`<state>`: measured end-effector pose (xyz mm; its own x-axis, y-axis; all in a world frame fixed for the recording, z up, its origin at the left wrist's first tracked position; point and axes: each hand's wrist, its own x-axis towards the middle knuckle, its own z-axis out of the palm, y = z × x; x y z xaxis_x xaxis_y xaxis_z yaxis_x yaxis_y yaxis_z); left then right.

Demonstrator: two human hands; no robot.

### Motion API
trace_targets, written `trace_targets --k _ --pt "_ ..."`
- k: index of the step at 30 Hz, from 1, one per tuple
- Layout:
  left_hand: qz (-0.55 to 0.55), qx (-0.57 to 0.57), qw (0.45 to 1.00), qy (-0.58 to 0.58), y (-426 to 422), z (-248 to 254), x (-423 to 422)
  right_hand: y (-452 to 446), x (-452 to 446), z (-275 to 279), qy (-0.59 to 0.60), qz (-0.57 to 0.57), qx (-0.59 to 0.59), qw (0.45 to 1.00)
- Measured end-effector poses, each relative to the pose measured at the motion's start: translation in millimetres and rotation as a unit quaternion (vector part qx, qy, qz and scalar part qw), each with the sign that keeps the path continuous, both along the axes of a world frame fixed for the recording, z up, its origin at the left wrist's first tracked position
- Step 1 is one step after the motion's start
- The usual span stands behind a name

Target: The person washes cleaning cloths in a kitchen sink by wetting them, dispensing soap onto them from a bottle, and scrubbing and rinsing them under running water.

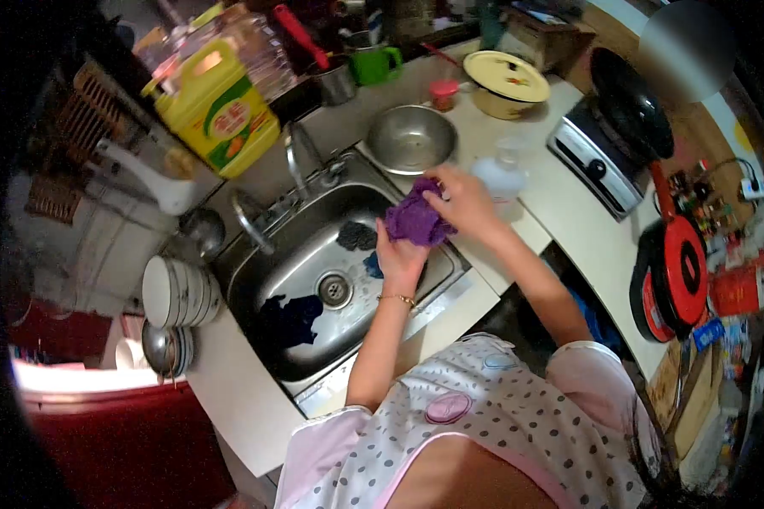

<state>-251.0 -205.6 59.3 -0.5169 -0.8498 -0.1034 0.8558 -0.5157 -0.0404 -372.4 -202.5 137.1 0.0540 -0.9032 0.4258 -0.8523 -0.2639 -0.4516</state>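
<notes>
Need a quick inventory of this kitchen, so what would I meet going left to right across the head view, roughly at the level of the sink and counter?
Stacked white dishes → dark cloth → gray cloth → purple cloth → clear bottle → stove → power strip.

From my view, a round blur covers whatever sits at upper right; the lower end of the patterned apron (492,399) is cut off by the bottom edge; I can't read the small print on the yellow jug (225,119); dimness swallows the left-hand rack (89,110).
</notes>
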Motion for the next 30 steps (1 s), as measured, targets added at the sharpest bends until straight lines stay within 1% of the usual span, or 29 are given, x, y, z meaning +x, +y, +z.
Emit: trace_targets --k 1,3,4,5,6,8,9,10,11,12,13,14,16,17,18,20,22,25,26,27,28,30 --pt "-0.029 -0.034 0.999 0.004 -4 14 -10 7 -13 14 -0.035 -0.039 -0.064 0.997" --pt "-0.070 -0.050 0.996 0.012 -10 29 -30 13 -45 41 -0.091 -0.177 -0.080 0.977" --pt "-0.098 -0.064 0.993 0.019 -11 35 -40 9 -66 51 -0.031 -0.201 -0.114 0.972" --pt "-0.105 -0.049 0.993 -0.001 -12 43 -50 2 -82 59 0.028 -0.224 -0.145 0.963" --pt "-0.123 -0.079 0.989 -0.001 -10 51 -57 -6 -90 65 0.029 -0.227 -0.148 0.962" --pt "-0.138 -0.082 0.987 -0.012 -8 64 -69 -18 -103 76 0.082 -0.233 -0.037 0.968" --pt "-0.140 -0.082 0.987 -0.011 -10 65 -76 -23 -99 94 -0.011 -0.202 0.155 0.967" --pt "-0.125 -0.101 0.987 -0.029 -14 65 -84 -33 -99 91 -0.009 -0.203 0.155 0.967" --pt "-0.108 -0.119 0.986 -0.048 -18 66 -90 -44 -100 82 -0.088 -0.191 0.298 0.931" --pt "-0.106 -0.120 0.986 -0.047 -20 67 -94 -54 -98 79 -0.165 -0.173 0.431 0.870" --pt "-0.068 -0.132 0.985 -0.089 -24 67 -97 -64 -99 79 -0.161 -0.151 0.480 0.849" --pt "-0.029 -0.142 0.981 -0.130 -27 68 -100 -67 -102 76 -0.158 -0.149 0.480 0.850" --pt "-0.032 -0.140 0.979 -0.144 -32 65 -106 -62 -92 80 -0.128 -0.184 0.475 0.851" --pt "-0.035 -0.134 0.978 -0.154 -33 62 -109 -63 -95 75 -0.092 -0.166 0.477 0.858" --pt "-0.039 -0.128 0.977 -0.165 -32 64 -109 -61 -94 72 -0.093 -0.164 0.478 0.858" --pt "-0.035 -0.128 0.975 -0.179 -30 67 -107 -58 -92 68 -0.022 -0.170 0.375 0.911" --pt "-0.054 -0.140 0.974 -0.168 -30 65 -106 -56 -94 69 0.106 -0.090 0.328 0.935" --pt "-0.067 -0.127 0.976 -0.163 -32 64 -105 -63 -98 60 0.084 -0.082 0.340 0.933" --pt "-0.064 -0.126 0.977 -0.161 -33 65 -106 -66 -102 56 0.186 -0.045 0.312 0.931" --pt "-0.064 -0.126 0.978 -0.156 -31 65 -106 -64 -99 57 0.283 -0.008 0.282 0.917" --pt "-0.066 -0.126 0.978 -0.154 -29 65 -104 -62 -96 57 0.282 -0.006 0.284 0.916" --pt "-0.069 -0.123 0.978 -0.151 -29 67 -103 -58 -92 61 0.260 -0.059 0.284 0.921"
